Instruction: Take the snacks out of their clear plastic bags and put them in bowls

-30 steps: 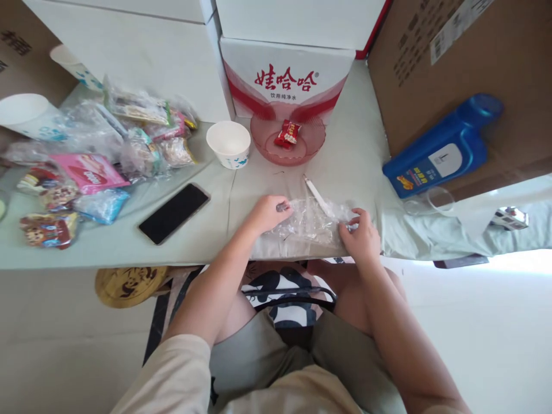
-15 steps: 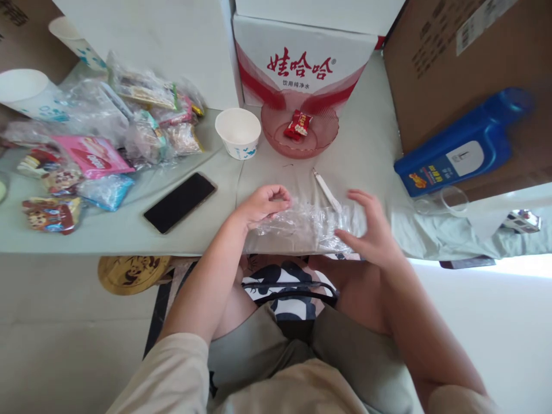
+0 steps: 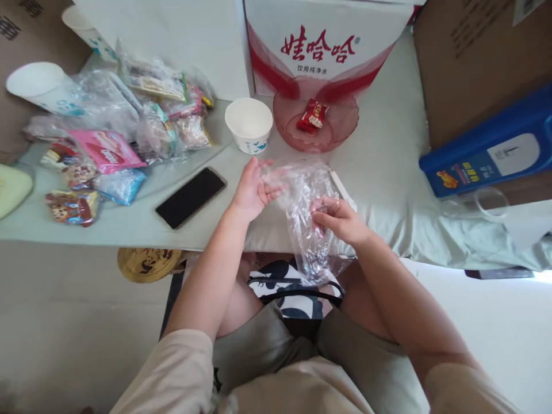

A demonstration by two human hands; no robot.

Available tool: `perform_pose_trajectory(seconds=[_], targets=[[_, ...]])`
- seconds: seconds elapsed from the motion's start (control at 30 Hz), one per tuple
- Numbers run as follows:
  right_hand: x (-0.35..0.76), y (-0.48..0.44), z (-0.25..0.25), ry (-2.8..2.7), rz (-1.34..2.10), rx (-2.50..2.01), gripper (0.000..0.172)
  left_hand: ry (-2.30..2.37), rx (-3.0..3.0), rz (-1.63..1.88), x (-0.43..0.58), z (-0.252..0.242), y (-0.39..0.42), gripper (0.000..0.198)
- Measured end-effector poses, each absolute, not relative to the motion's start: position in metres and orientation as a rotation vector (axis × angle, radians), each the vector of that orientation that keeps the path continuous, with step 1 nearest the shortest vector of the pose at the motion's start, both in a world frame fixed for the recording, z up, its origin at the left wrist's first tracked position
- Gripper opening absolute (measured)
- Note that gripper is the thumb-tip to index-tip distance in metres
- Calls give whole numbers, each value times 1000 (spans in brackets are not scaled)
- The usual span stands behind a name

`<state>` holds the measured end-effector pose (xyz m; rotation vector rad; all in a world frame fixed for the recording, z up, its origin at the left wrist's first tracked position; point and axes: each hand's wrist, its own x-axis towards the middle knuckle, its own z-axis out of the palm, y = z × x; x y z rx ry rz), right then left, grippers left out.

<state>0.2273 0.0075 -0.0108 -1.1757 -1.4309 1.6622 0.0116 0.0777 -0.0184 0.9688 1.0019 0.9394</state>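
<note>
clear plastic bag (image 3: 307, 236): crumpled and see-through, lifted off the table (image 3: 388, 167) at its near edge, middle. the upper part is over the cloth and the lower part hangs past the edge toward the lap.
left hand (image 3: 253, 190): fingers spread and pointing up, palm turned toward the bag, fingertips (image 3: 272, 172) touching its upper left rim. a firm grip cannot be told.
right hand (image 3: 338, 219): thumb and fingers pinched together on the bag's middle, the film bunched under them.
white stick (image 3: 344, 188): thin, lying on the cloth just behind the bag, partly hidden by it.
paper cup (image 3: 249, 123): white, upright, behind the left hand.
pink glass dish (image 3: 340, 123): just right of the cup, toward the back edge, holding a red sweet wrapper (image 3: 313, 115).
white carton (image 3: 328, 46): red lettering, standing at the back edge behind the dish.
phone (image 3: 191, 196): black, face up, near the front edge, left of the left hand.
snack packets (image 3: 107, 144): a loose heap over the left end of the table.
second paper cup (image 3: 41, 86): on its side, back left corner.
blue jug (image 3: 487, 155): on its side at the right end, against a cardboard box (image 3: 466, 63).
panda-print pouch (image 3: 284, 287): in the lap, below the bag.
</note>
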Motion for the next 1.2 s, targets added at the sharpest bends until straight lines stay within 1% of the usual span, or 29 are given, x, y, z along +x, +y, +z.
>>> perform_pose_trajectory(seconds=[0.07, 0.1, 0.2, 0.27, 0.37, 0.43, 0.53, 0.6, 0.73, 0.77, 0.83, 0.9, 0.93, 1.0, 1.07, 1.1, 1.13, 1.2], targets=[[224, 8, -15, -1285, 1501, -1257, 30, 934, 974, 862, 23, -22, 75, 61], [222, 9, -18, -1236, 1437, -1298, 31, 871, 987, 779, 29, -25, 72, 59], [219, 13, -23, -1169, 1367, -1365, 35, 801, 1019, 582, 42, -31, 61, 45], [221, 14, -25, -1154, 1375, -1348, 42, 872, 1028, 547, 45, -32, 57, 40], [228, 12, -25, -1170, 1342, -1294, 48, 915, 1007, 574, 39, -29, 58, 48], [232, 11, -26, -1209, 1291, -1255, 46, 869, 971, 599, 34, -25, 60, 53], [237, 8, -27, -1284, 1234, -1224, 46, 812, 952, 597, 29, -22, 61, 52], [239, 8, -27, -1319, 1228, -1208, 46, 821, 953, 616, 29, -22, 61, 47], [243, 7, -22, -1253, 1311, -1140, 41, 846, 911, 706, 30, -25, 64, 25], [245, 7, -20, -1233, 1350, -1134, 43, 842, 909, 722, 30, -26, 65, 26], [248, 9, -15, -1232, 1390, -1152, 54, 845, 924, 723, 30, -28, 68, 37], [250, 11, -12, -1291, 1324, -1225, 64, 891, 975, 714, 31, -31, 70, 50], [251, 12, -12, -1341, 1249, -1280, 63, 927, 1020, 723, 32, -34, 71, 53], [252, 15, -15, -1435, 1076, -1401, 53, 1001, 1153, 769, 36, -39, 71, 46], [251, 17, -22, -1445, 967, -1470, 33, 1025, 1261, 827, 40, -42, 70, 33], [250, 18, -26, -1398, 953, -1464, 24, 1016, 1276, 853, 42, -43, 69, 30], [249, 19, -30, -1327, 971, -1436, 27, 1001, 1263, 886, 44, -44, 69, 31], [247, 20, -36, -1186, 1061, -1368, 59, 974, 1173, 972, 45, -43, 68, 40]])
